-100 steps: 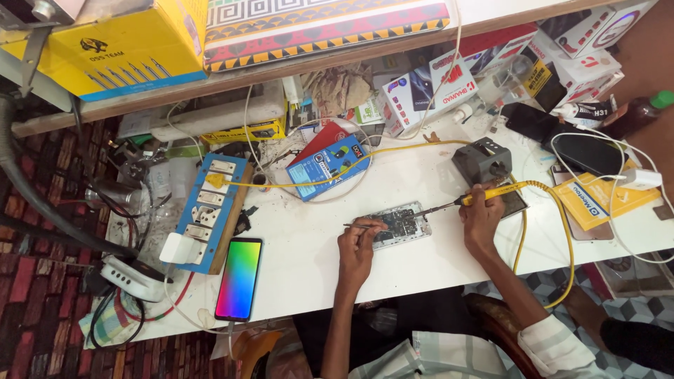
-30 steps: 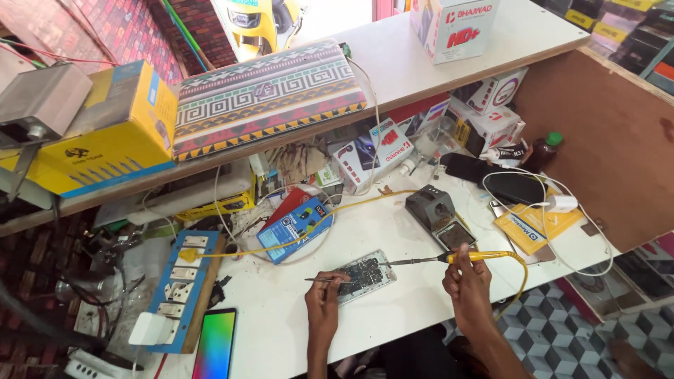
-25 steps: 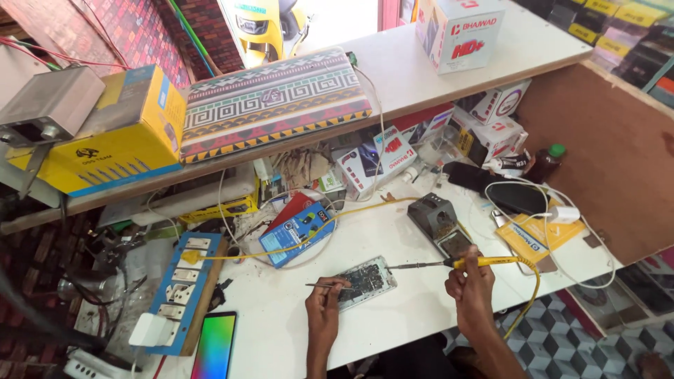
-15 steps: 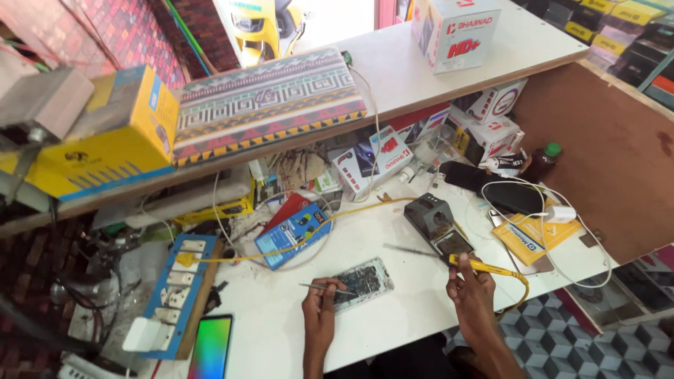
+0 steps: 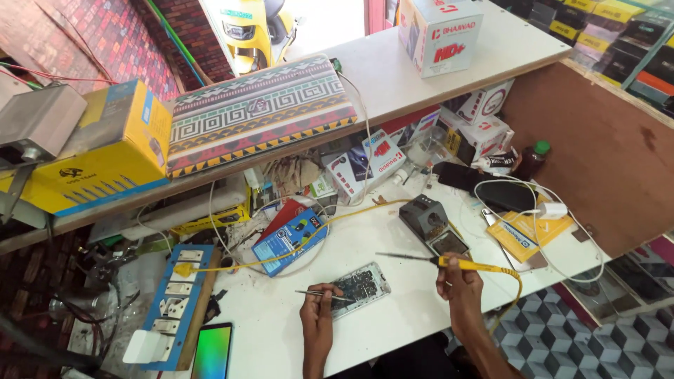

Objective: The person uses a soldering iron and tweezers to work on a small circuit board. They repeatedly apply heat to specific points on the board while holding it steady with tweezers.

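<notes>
Now that I've lifted my right hand [image 5: 460, 281], gripping the yellow-handled soldering iron [image 5: 449, 262], rightwards off the opened phone board [image 5: 359, 288], my left hand [image 5: 317, 309] keeps its thin metal tweezers [image 5: 324, 295] pinched there.

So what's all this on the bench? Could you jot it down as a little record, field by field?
Setting: cluttered white workbench under a shelf
Left hand: holds thin tweezers at the opened phone
Right hand: holds yellow-handled soldering iron, tip lifted clear of the phone
Behind the phone: dark soldering station, blue box
Left side: blue power strip, lit phone screen
</notes>
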